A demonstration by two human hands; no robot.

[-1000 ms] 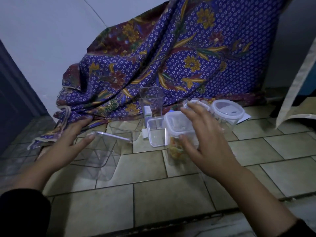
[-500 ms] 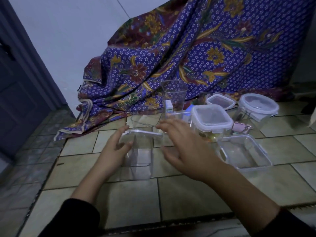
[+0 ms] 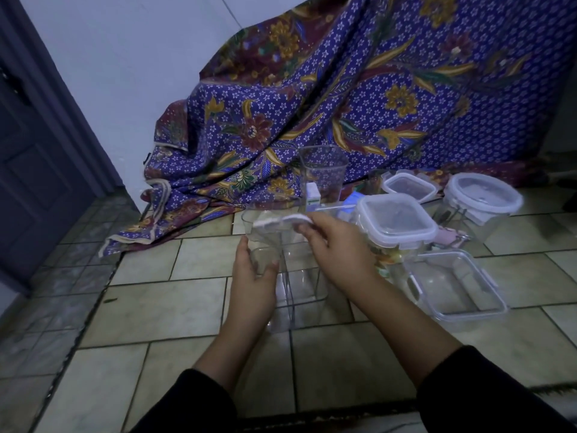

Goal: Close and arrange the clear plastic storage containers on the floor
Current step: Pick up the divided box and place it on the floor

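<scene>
On the tiled floor (image 3: 175,307), left of the lidded containers (image 3: 396,220), a tall clear container (image 3: 296,276) stands mid-closing. The left hand (image 3: 253,276) grips its side wall while the right hand (image 3: 337,248) pinches the white-rimmed lid (image 3: 281,220) at its mouth. Next, I judge, the lid needs squaring to the rim and pressing down until seated.

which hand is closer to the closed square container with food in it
Right. The right hand sits just left of the closed square container, pinching a lid; the left hand is farther left, holding the side of the open clear container.
</scene>
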